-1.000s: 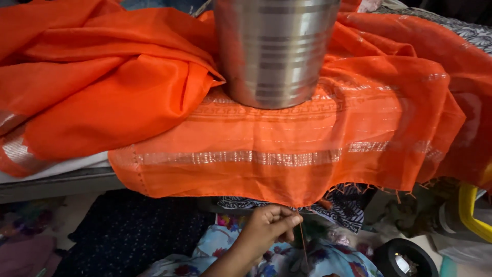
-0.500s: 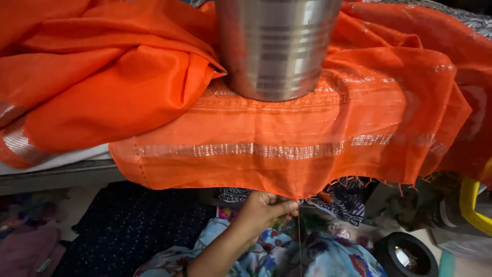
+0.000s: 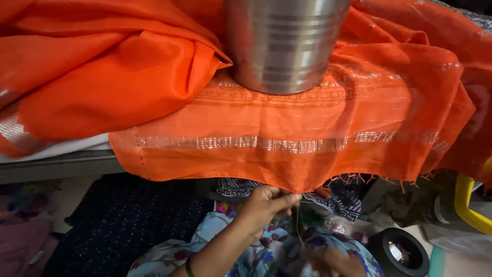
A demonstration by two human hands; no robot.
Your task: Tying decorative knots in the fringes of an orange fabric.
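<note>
Head view: my left hand [image 3: 266, 202] pinches a thread [image 3: 298, 225] below the orange cloth's [image 3: 287, 149] fringed edge. My right hand [image 3: 328, 262] is blurred; grip unclear. The steel pot [image 3: 284, 43] pins the cloth on the table [image 3: 56, 165]; a hard tug could drag it off. Legroom below is cluttered.

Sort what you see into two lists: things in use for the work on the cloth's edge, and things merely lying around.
In use:
left hand pinching the hem
orange cloth
thread
steel pot standing on the cloth

Lying about:
black round container
yellow plastic item
dark dotted fabric
</note>
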